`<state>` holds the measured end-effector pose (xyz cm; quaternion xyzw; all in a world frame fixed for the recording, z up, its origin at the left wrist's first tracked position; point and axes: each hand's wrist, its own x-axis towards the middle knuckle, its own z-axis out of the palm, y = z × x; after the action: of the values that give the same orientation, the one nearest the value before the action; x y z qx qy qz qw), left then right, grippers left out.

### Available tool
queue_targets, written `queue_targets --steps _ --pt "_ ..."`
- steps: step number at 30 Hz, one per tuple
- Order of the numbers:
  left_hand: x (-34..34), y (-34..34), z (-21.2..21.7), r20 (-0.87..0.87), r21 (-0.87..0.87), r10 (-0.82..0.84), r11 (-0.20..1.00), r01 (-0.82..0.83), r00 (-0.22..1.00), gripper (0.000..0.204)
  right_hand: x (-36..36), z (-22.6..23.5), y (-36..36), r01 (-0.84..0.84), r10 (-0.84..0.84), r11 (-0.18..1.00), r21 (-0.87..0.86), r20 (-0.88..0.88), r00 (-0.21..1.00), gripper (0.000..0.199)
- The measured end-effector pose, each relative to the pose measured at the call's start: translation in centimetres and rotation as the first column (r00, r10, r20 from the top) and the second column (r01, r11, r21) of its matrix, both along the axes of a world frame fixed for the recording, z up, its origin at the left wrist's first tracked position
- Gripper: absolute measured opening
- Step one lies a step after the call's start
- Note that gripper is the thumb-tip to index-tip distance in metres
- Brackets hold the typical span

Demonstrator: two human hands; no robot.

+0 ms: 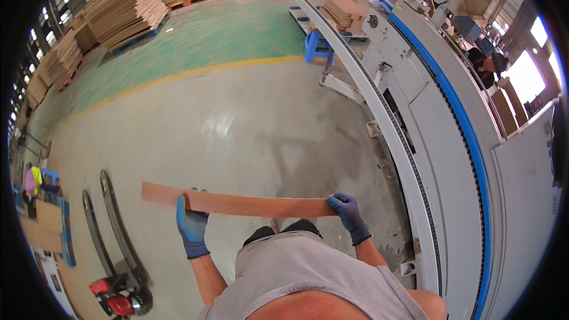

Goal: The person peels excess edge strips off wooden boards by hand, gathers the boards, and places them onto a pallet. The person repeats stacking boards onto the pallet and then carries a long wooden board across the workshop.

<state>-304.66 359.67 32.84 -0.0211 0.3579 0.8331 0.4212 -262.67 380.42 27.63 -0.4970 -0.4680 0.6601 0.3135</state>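
A long, narrow reddish-brown wooden board (pixel 261 204) spans the space in front of my body, roughly level from left to right. My left hand (pixel 192 220), in a blue and grey work glove, grips it some way in from its left end, with the thumb over the near face and fingertips showing past the far edge. At the board's right end, my right hand (pixel 348 212), gloved the same way, is closed around the tip. The left end sticks out free beyond my left hand. Below the board the grey floor shows, and the board touches nothing else.
On my right runs a long white machine (pixel 427 101) with a rail (pixel 355 53) and a blue strip. A pallet jack (pixel 121 249) stands at lower left. Beyond the yellow line are cardboard stacks (pixel 121 15) and a blue stool (pixel 318 46). People are at far left and behind the machine.
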Motion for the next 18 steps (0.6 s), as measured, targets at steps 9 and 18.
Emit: queue_targets --steps 9,18 --pt "-13.9 27.1 3.6 -0.155 -0.116 -0.159 0.983 0.142 0.975 0.053 -13.3 -0.9 19.9 0.204 -0.205 0.979 -0.017 -0.024 0.979 0.011" --pt "-28.4 47.6 2.9 -0.1 -0.182 -0.055 0.983 0.036 0.993 0.049 -30.1 -1.9 47.8 -0.039 0.029 0.986 0.16 0.066 0.997 0.029"
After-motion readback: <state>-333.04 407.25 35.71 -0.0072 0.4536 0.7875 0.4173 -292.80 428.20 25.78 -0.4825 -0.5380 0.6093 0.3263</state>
